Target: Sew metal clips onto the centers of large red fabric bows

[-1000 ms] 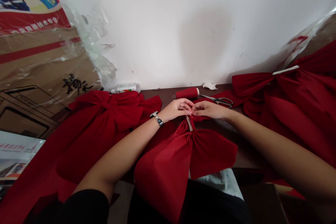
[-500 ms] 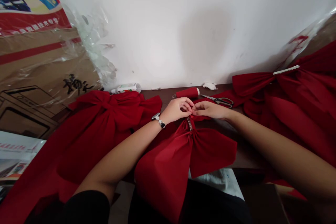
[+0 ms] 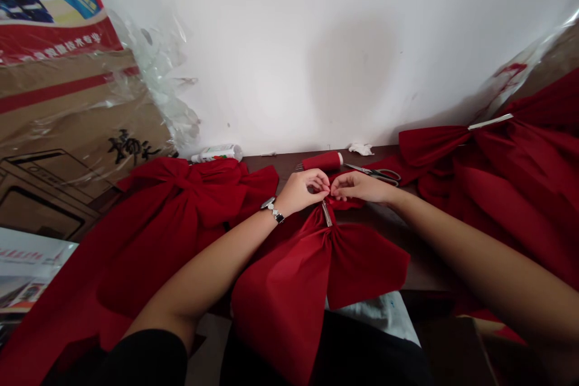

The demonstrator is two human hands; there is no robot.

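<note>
A red fabric bow (image 3: 289, 289) drapes over the table edge toward my lap, gathered at its middle by a silver metal clip (image 3: 327, 213). Just above that clip my left hand (image 3: 306, 188), with a watch at its wrist, has thumb and fingertips pinched together. Facing it, my right hand (image 3: 357, 187) is pinched too, fingertips almost touching the left ones. Whatever lies between the fingertips is too small to make out. Behind my hands lie a spool of red thread (image 3: 322, 161) and a pair of scissors (image 3: 373, 172).
A finished-looking red bow (image 3: 190, 187) lies to the left, in front of a white bottle (image 3: 219, 152). More red fabric with a silver clip (image 3: 491, 122) is heaped at the right. A cardboard box (image 3: 58, 151) stands at the left, and crumpled white tissue (image 3: 360, 149) lies by the wall.
My fingertips, which were touching, have drawn slightly apart. The bow and its clip stay in nearly the same place.
</note>
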